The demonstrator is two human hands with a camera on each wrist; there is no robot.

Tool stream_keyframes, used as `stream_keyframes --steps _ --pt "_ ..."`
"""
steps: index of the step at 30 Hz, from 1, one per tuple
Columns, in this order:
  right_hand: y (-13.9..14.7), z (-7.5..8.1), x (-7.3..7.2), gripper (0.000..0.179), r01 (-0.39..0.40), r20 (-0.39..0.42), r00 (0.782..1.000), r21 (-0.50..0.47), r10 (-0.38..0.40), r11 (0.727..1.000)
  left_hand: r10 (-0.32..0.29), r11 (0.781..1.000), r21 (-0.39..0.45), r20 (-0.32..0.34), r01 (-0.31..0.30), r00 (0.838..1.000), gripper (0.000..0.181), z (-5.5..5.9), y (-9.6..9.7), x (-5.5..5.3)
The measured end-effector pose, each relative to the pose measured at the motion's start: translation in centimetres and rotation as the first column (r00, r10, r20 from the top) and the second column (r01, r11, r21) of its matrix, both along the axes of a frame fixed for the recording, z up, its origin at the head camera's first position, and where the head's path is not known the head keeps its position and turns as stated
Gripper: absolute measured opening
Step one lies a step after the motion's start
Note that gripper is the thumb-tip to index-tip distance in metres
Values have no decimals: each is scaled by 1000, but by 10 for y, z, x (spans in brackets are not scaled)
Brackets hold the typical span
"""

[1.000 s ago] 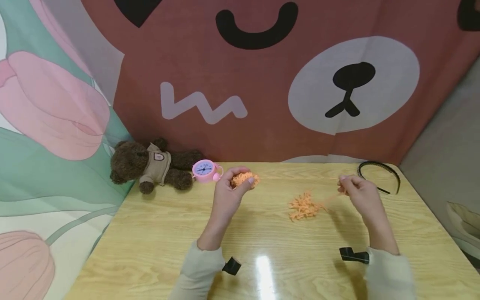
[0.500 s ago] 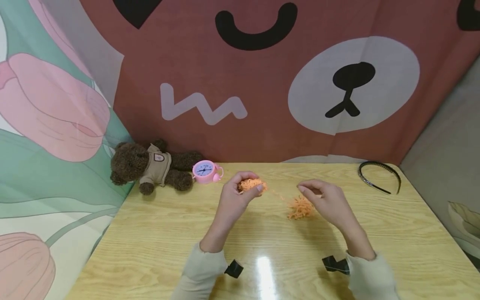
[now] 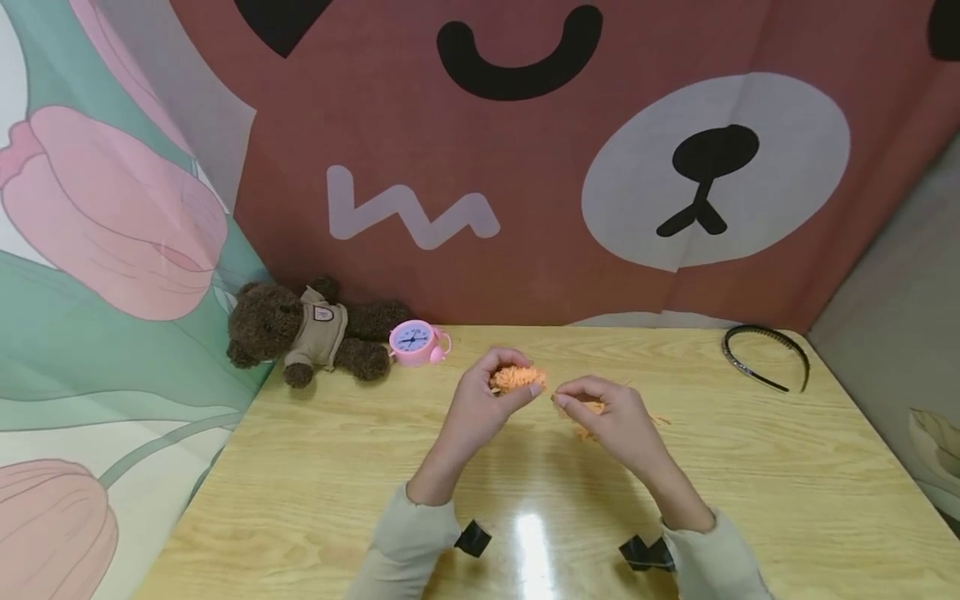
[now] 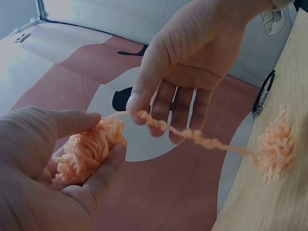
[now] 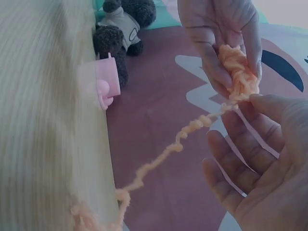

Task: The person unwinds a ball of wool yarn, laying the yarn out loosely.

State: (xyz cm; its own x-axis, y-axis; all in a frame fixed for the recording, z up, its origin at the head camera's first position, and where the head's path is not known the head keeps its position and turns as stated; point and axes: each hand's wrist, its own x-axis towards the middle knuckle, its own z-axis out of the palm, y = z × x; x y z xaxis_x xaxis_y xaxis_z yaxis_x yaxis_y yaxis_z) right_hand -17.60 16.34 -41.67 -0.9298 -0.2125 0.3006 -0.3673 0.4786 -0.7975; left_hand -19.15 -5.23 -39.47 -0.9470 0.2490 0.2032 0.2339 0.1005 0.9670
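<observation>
My left hand [image 3: 480, 408] grips a wound bundle of orange yarn [image 4: 91, 149] between thumb and fingers, above the table. Just to its right, my right hand [image 3: 615, 417] pinches a crinkled yarn strand [image 5: 192, 126] between thumb and index finger, close beside the bundle; its other fingers spread loosely. From that pinch the strand runs down to a loose yarn pile [image 4: 275, 149] on the table. In the head view my right hand covers most of this pile.
A brown teddy bear [image 3: 322, 333] lies at the table's back left, a pink alarm clock [image 3: 414, 342] by its feet. At the back right is a black headband [image 3: 765, 358]. A printed cloth [image 3: 525, 275] hangs along the wooden table's [image 3: 300, 500] far edge.
My right hand has come left from the far right to beside the bundle, still pinching yarn. The left hand has shifted slightly right and down with the bundle.
</observation>
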Motion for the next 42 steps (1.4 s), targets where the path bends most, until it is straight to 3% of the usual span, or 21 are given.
stream_keyframes --steps 5,9,13,17,20,23,31,34,36,37,39,42 --pt "12 3 -2 12 43 -18 999 2 -43 999 42 999 30 13 -43 999 27 0 -3 -2" --pt "32 6 -8 15 133 -15 991 2 -133 991 85 995 58 31 -86 996 28 2 -7 -4" --pt "52 7 -12 21 240 -9 971 -27 -241 970 70 996 53 32 -72 997 28 2 -8 -5" --pt "68 9 -14 27 352 40 936 -120 -349 928 73 997 26 25 -74 997 27 2 -9 -5" --pt "80 11 -16 27 437 89 899 -222 -428 872 105 994 13 19 -106 994 25 1 -11 -6" --pt "92 13 -18 20 506 155 861 -351 -484 788 142 990 23 5 -142 990 26 1 -14 -7" --pt "129 13 -21 16 605 303 776 -608 -553 514 206 977 50 -13 -205 978 25 2 -20 -10" --pt "142 11 -20 20 596 349 766 -702 -541 391 214 975 53 -5 -214 977 24 3 -21 -10" --pt "149 9 -18 22 574 353 769 -749 -533 331 220 974 57 -1 -219 976 24 4 -22 -10" --pt "151 8 -18 23 566 355 770 -764 -531 310 222 973 59 0 -221 975 24 5 -22 -10" --pt "154 7 -17 24 566 355 769 -765 -532 307 228 972 66 5 -228 974 24 6 -22 -10" --pt "152 7 -17 27 599 369 763 -712 -531 366 221 972 79 13 -221 975 24 8 -22 -9"
